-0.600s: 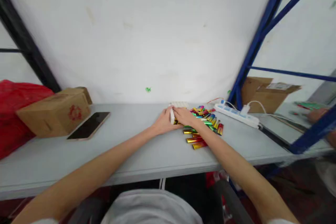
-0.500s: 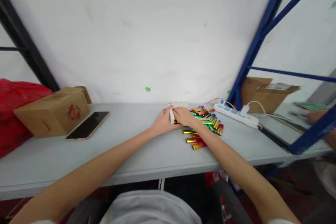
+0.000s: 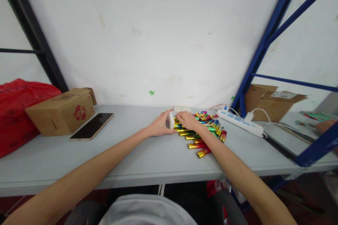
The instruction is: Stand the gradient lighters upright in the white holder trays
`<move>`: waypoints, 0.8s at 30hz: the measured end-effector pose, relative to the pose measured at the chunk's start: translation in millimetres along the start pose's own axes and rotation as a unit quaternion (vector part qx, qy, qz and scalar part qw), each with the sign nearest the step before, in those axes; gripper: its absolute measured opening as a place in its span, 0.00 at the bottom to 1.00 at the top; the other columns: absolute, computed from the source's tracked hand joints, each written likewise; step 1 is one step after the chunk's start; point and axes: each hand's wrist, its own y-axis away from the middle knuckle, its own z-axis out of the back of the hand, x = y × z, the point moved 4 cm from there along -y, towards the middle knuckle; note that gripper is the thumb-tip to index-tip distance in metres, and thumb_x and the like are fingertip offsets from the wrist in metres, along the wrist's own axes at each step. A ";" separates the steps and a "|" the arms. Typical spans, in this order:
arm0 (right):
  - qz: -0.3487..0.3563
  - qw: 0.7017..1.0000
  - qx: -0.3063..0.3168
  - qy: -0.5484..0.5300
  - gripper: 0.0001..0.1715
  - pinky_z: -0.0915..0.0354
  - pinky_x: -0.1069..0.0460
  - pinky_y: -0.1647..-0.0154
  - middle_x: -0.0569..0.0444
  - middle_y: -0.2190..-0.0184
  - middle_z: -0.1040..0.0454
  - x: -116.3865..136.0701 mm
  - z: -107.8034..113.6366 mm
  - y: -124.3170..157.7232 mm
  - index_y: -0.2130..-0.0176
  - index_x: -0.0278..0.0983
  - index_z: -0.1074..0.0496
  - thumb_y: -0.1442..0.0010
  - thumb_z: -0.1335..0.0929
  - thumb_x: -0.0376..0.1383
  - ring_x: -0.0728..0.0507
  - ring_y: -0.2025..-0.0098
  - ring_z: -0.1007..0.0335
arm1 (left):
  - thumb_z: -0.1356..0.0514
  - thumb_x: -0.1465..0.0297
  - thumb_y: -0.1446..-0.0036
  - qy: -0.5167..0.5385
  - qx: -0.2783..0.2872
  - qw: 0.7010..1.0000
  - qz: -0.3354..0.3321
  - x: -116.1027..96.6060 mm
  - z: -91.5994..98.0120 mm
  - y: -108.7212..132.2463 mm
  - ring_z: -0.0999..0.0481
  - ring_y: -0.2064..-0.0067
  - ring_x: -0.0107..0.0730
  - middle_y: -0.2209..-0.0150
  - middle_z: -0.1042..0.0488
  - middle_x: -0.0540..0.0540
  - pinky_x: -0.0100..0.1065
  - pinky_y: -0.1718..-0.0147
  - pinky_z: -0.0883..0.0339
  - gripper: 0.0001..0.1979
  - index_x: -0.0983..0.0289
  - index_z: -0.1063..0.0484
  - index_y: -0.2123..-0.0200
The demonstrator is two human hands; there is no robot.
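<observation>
My left hand (image 3: 160, 124) grips a small white rectangular piece (image 3: 171, 121) that stands on its edge, with the thumb below and the fingers over its top. Just right of it, my right hand (image 3: 186, 120) rests on a spread of shiny metallic tubes (image 3: 190, 137) in gold, red, green and blue. Its fingers are curled downward, and what lies under the fingertips is hidden. Some tubes fan out toward me beneath the right forearm. Behind the hands, against the wall, lies a white ridged block (image 3: 182, 108).
A phone (image 3: 92, 126), a cardboard box (image 3: 62, 112) and a red plastic bag (image 3: 18, 116) are on the left of the table (image 3: 126, 158). To the right are a power strip (image 3: 240, 121), a blue metal post (image 3: 260, 52) and an open carton (image 3: 266, 102). Another person's hand (image 3: 327, 125) shows at the far right.
My right hand has drawn slightly away from the white piece, opening a gap between the hands. More tubes show below it. The camera view has shifted a little.
</observation>
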 end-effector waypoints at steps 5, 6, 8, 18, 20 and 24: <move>-0.030 0.999 -0.014 0.010 0.30 0.42 0.48 0.47 0.43 0.55 0.21 2.1 2.1 0.1 0.56 0.34 0.24 0.25 0.49 0.42 0.40 0.51 0.26 | 0.32 0.60 0.54 -0.032 -0.016 0.999 0.008 -6.9 -5.2 0.8 0.36 0.36 0.53 0.36 0.38 0.66 0.50 0.36 0.41 0.52 0.63 0.54 0.31; -0.031 0.999 -0.014 0.016 0.30 0.42 0.47 0.46 0.43 0.54 0.21 4.5 2.4 0.1 0.55 0.34 0.24 0.25 0.49 0.42 0.39 0.50 0.27 | 0.32 0.60 0.54 -0.040 -0.022 0.999 0.009 -8.9 -6.9 0.8 0.38 0.34 0.53 0.35 0.40 0.67 0.50 0.35 0.43 0.52 0.64 0.55 0.31; -0.018 0.999 -0.010 0.028 0.29 0.41 0.46 0.47 0.43 0.54 0.21 11.1 1.4 0.0 0.51 0.35 0.26 0.25 0.49 0.41 0.38 0.50 0.27 | 0.32 0.59 0.54 -0.045 -0.036 0.998 0.010 -12.4 -10.5 0.7 0.42 0.32 0.54 0.34 0.42 0.68 0.51 0.34 0.46 0.52 0.64 0.55 0.31; 0.006 0.997 0.004 0.079 0.21 0.42 0.46 0.44 0.43 0.50 0.25 20.8 -5.6 3.3 0.51 0.36 0.27 0.27 0.45 0.38 0.38 0.48 0.32 | 0.32 0.53 0.52 -0.046 -0.034 0.998 0.019 -13.6 -11.6 -1.7 0.37 0.35 0.55 0.37 0.39 0.68 0.52 0.36 0.42 0.53 0.64 0.55 0.31; 0.008 0.996 0.003 0.084 0.22 0.41 0.46 0.45 0.44 0.51 0.26 19.8 -4.3 4.1 0.50 0.36 0.28 0.26 0.46 0.40 0.38 0.48 0.32 | 0.33 0.57 0.50 -0.053 -0.030 0.998 -0.002 -11.8 -7.4 -0.7 0.39 0.34 0.53 0.36 0.39 0.66 0.51 0.35 0.43 0.49 0.62 0.54 0.31; 0.000 0.997 0.001 0.077 0.24 0.42 0.46 0.45 0.44 0.51 0.26 16.7 -4.2 3.5 0.50 0.37 0.28 0.25 0.47 0.41 0.39 0.48 0.33 | 0.33 0.61 0.51 -0.063 -0.029 0.997 -0.016 -7.1 2.6 2.6 0.39 0.34 0.53 0.35 0.40 0.64 0.51 0.36 0.43 0.48 0.61 0.54 0.31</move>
